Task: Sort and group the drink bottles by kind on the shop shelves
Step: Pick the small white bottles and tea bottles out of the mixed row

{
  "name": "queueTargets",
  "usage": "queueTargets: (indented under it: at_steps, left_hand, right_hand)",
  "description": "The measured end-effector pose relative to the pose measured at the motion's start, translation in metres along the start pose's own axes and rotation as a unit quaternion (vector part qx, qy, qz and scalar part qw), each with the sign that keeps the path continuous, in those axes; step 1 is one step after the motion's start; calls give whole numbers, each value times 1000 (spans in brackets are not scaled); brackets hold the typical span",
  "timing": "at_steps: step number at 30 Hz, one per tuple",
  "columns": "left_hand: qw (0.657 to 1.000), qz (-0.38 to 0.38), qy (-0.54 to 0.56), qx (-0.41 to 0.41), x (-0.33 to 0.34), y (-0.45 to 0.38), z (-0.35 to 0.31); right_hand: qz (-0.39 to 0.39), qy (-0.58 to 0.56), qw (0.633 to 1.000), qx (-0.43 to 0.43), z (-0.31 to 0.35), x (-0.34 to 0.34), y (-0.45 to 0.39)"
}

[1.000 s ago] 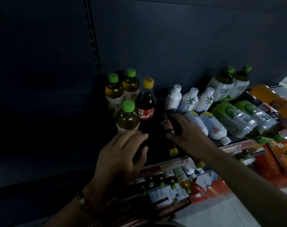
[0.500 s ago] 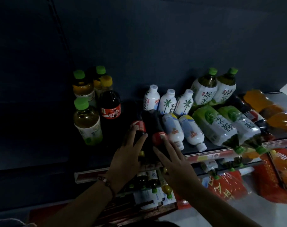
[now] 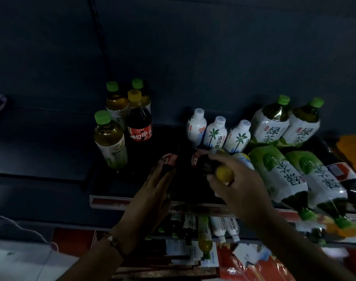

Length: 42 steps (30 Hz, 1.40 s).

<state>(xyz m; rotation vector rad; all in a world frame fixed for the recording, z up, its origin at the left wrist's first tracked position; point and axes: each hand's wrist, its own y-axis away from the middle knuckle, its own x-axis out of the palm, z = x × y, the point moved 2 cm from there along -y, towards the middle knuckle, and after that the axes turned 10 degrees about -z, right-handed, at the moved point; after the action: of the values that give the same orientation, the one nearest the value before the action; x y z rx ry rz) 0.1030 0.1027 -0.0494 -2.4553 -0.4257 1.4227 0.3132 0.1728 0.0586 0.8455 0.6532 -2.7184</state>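
Note:
Two dark cola bottles with red labels lie on their sides on the dark shelf (image 3: 104, 191). My left hand (image 3: 152, 195) grips the left cola bottle (image 3: 170, 160). My right hand (image 3: 240, 185) grips the right cola bottle (image 3: 203, 163) near its yellow cap, its neck lifted toward me. A third cola bottle (image 3: 139, 123) stands upright among three green-capped tea bottles (image 3: 110, 138) at the shelf's left. Three white coconut-drink bottles (image 3: 214, 133) stand in the middle. Large green tea bottles (image 3: 276, 171) stand and lie on the right.
A price rail (image 3: 110, 200) runs along the shelf's front edge. A lower shelf holds several small bottles (image 3: 203, 234) and red packaging (image 3: 252, 266). Orange drink bottles (image 3: 351, 149) and a lying dark cola bottle (image 3: 347, 177) sit at far right. Behind stands a dark back panel (image 3: 193, 57).
My right hand has closed round the right lying cola bottle and raised its capped end. My left hand has slid forward along the left lying bottle. The view has shifted left.

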Motion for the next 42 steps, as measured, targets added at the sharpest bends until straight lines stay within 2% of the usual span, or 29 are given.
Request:
queueTargets:
  at_steps: [3, 7, 9, 14, 17, 21, 27, 33, 42]
  left_hand:
    - [991, -74, 83, -71, -25, 6, -12]
    - [977, -121, 93, -151, -57, 15, -17]
    - [974, -167, 59, -142, -74, 8, -19]
    - [970, -241, -27, -24, -119, -34, -32]
    - [971, -231, -63, -6, -125, -58, -29]
    - [968, -222, -95, 64, -113, -89, -31]
    - [977, -204, -32, 47, -90, -124, -42]
    - [980, -155, -102, 67, -74, -139, -48]
    - [982, -136, -122, 48, -71, -147, -48]
  right_hand:
    - [-25, -58, 997, 35, 8, -10, -36]
    - [-40, -81, 996, 19, 11, -8, -82]
    - [-24, -100, 994, 19, 12, -2, -100]
    - [5, -123, 992, 2, 12, 19, -129]
    - [19, -114, 993, -10, 14, 29, -134]
    - [1, -133, 991, 6, 6, 34, -134]
    - [-5, -149, 989, 16, 2, 38, -128]
    - [-6, -165, 986, 3, 2, 36, -124]
    - [14, -164, 986, -1, -2, 29, -126]
